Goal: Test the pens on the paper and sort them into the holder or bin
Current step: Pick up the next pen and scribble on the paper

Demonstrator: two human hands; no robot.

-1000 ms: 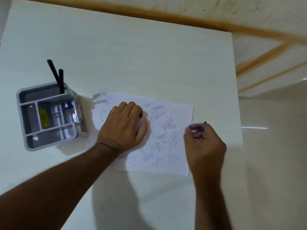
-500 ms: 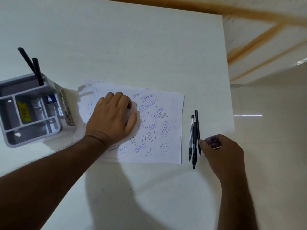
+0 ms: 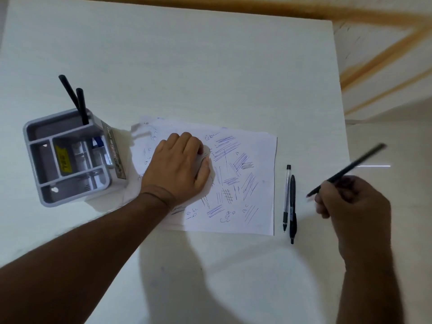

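A white paper (image 3: 254, 160) covered with blue scribbles lies in the middle of the white table (image 3: 187, 66). My left hand (image 3: 180, 169) rests flat on the paper's left part. My right hand (image 3: 353, 206) grips a thin black pen (image 3: 350, 169) to the right of the paper, lifted off the table and blurred by motion. Two pens lie side by side just right of the paper: a clear-barrelled pen (image 3: 286, 195) and a black pen (image 3: 292, 206). A grey pen holder (image 3: 70, 157) stands at the left with two black pens (image 3: 78, 101) upright in its back compartment.
The table's right edge (image 3: 343, 127) runs close to my right hand, with light floor beyond. The holder has several compartments; one shows a yellow label (image 3: 63, 159). No bin is in view.
My right hand reached down to the three pens beside the paper, took one black pen and lifted it up to the right. Two pens remain lying there. My left hand stayed on the paper.
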